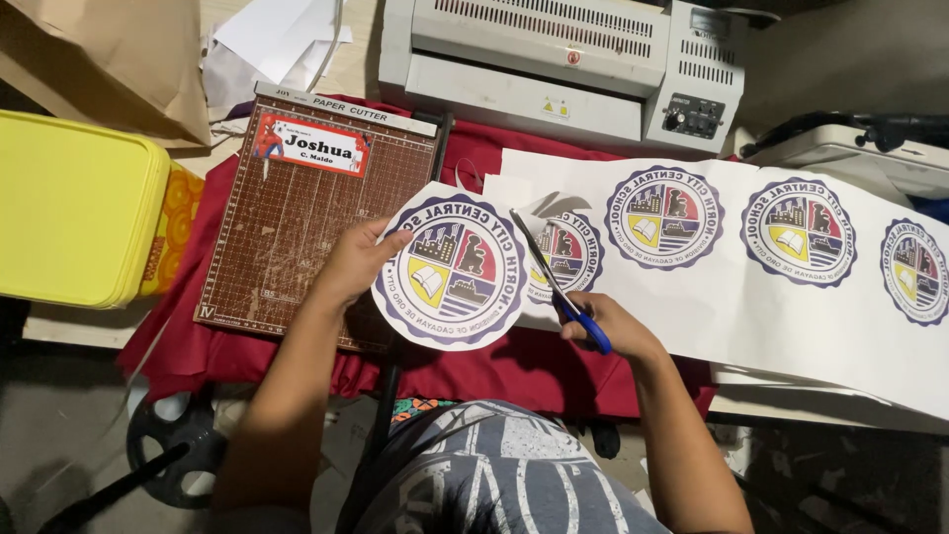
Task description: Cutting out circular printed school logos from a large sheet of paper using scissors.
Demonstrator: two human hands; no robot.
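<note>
Left hand [348, 265] grips round printed emblem cut-out [453, 265] at its left edge, over red cloth [247, 341]. Right hand [613, 331] closed on blue-handled scissors [557, 282], blades parted at cut-out's right rim. Printed emblem sheet [732, 287] lies right; brown paper cutter [306, 213] left
</note>
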